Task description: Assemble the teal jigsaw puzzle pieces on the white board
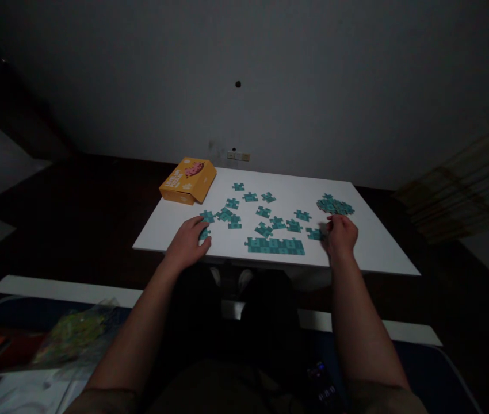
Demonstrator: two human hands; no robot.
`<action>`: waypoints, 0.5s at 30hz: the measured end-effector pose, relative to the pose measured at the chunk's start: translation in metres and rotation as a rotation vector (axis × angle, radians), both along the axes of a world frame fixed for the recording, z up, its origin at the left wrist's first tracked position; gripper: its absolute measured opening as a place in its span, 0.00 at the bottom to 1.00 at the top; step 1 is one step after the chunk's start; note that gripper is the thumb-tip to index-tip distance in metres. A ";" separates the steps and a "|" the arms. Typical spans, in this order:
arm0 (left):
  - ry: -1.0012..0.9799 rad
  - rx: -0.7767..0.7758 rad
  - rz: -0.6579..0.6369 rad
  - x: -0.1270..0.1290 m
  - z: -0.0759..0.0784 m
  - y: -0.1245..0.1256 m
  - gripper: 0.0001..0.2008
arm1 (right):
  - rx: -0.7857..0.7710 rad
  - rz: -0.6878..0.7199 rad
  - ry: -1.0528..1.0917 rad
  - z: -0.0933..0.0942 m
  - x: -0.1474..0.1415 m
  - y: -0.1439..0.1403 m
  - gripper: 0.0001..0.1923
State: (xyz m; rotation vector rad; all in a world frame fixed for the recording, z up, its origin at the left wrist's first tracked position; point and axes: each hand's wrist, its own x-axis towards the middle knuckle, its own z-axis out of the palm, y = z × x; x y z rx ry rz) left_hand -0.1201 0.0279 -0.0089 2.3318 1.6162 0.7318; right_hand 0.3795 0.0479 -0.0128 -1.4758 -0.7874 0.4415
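Observation:
A white table (369,247) carries several teal puzzle pieces. My left hand (187,242) rests on the table's near left, its fingers lying over a loose teal piece (204,233). My right hand (341,234) is at the near right, fingertips on a single teal piece (314,233). Between the hands a joined row of pieces (275,246) lies along the front edge. Scattered loose pieces (263,211) fill the middle. A heap of pieces (334,205) sits just beyond my right hand.
An orange puzzle box (188,180) stands at the table's far left corner. Dark floor surrounds the table, with a grey wall behind. A plastic bag (74,336) and papers lie at my lower left. My legs are under the front edge.

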 end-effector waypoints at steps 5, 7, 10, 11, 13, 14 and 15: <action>0.047 0.004 0.000 0.002 0.001 -0.002 0.32 | 0.019 -0.034 -0.032 -0.005 0.001 0.002 0.15; 0.108 -0.005 -0.021 0.003 0.001 -0.002 0.34 | 0.024 -0.022 -0.023 -0.008 0.002 0.003 0.17; 0.203 -0.037 -0.034 0.005 -0.001 -0.002 0.37 | 0.045 -0.019 -0.008 -0.010 0.003 0.004 0.19; 0.227 -0.048 -0.030 0.006 -0.001 -0.002 0.37 | 0.049 -0.024 -0.012 -0.010 0.004 0.004 0.19; 0.269 -0.062 -0.011 0.009 0.000 -0.003 0.36 | 0.041 -0.022 -0.031 -0.010 0.005 0.003 0.17; 0.289 -0.067 0.001 0.010 0.002 -0.004 0.36 | 0.034 -0.018 -0.040 -0.010 0.005 0.002 0.17; 0.307 -0.072 0.014 0.011 0.003 -0.005 0.36 | 0.025 -0.013 -0.050 -0.010 0.006 0.002 0.16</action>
